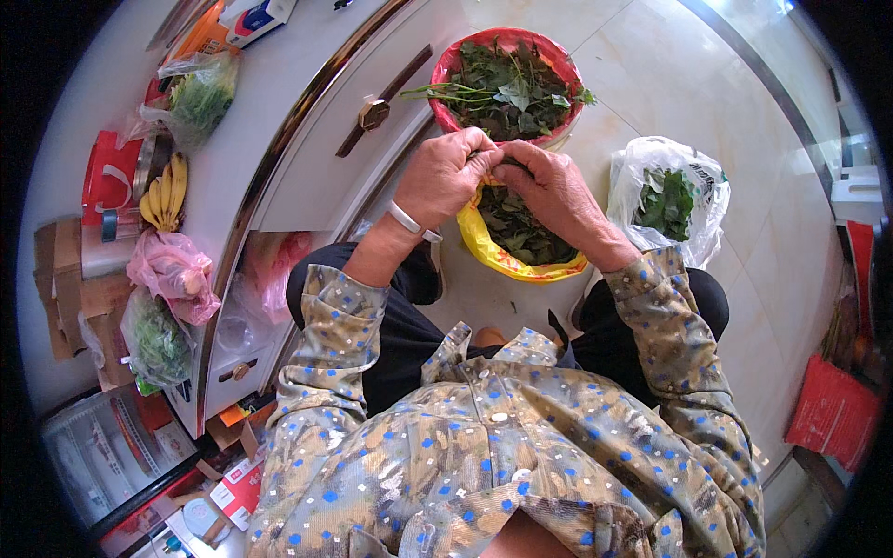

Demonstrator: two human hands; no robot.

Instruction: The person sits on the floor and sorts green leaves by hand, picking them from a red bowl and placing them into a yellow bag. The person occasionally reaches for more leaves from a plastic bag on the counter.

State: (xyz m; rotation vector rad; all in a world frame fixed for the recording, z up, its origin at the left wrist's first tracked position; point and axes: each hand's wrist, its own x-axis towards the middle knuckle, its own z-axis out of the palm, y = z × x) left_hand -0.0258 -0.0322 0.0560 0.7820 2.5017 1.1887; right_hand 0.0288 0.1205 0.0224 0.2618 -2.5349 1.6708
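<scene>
My left hand (446, 167) and my right hand (548, 183) meet at the fingertips, pinching a small piece of leafy greens (514, 162) mostly covered by the fingers. Directly beneath them, a container lined with a yellow plastic bag (481, 240) holds loose green leaves (520, 227). Just beyond my fingers stands a round container lined with a red bag (446, 115), heaped with leafy stems (513, 91). Some long stems stick out over its left rim. To the right of my right hand, a white plastic bag (708, 209) lies open with green leaves (666, 206) inside.
A white cabinet (314, 153) with drawer handles runs along the left. On its top are bananas (166, 192), a pink plastic bag (171, 268) and bagged greens (157, 345). A red dustpan (837, 411) stands at the right, on the tiled floor (760, 293).
</scene>
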